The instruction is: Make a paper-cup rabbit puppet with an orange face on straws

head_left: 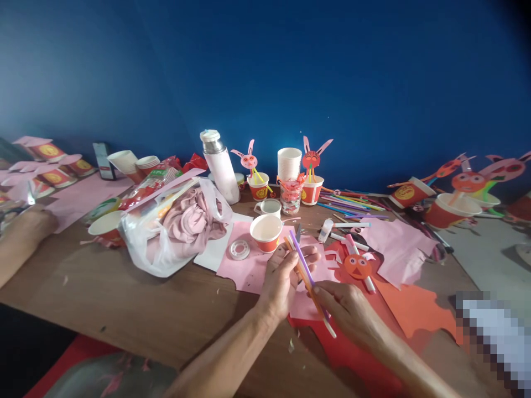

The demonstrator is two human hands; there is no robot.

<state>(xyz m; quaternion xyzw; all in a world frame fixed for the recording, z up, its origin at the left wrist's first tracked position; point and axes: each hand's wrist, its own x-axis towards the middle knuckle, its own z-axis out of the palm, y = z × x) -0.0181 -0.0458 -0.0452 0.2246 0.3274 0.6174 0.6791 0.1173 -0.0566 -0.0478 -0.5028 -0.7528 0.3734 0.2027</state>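
Far left, another person's forearm (19, 243) rests on the wooden table (124, 298). Next along sits a clear plastic bag (166, 243) stuffed with pink cloth, then a roll of tape (239, 250) lying flat on pink paper (244, 271), with a red-and-white paper cup (266, 232) standing upright just beside it. Now the left hand (284, 279), fingers curled round the upper part of the drinking straws (306, 272) (purple, orange and white, held slanting over the paper). The right hand (348, 309) pinches their lower end between thumb and fingers. Just beyond lies an orange paper face (357, 266) on an orange sheet (415, 309).
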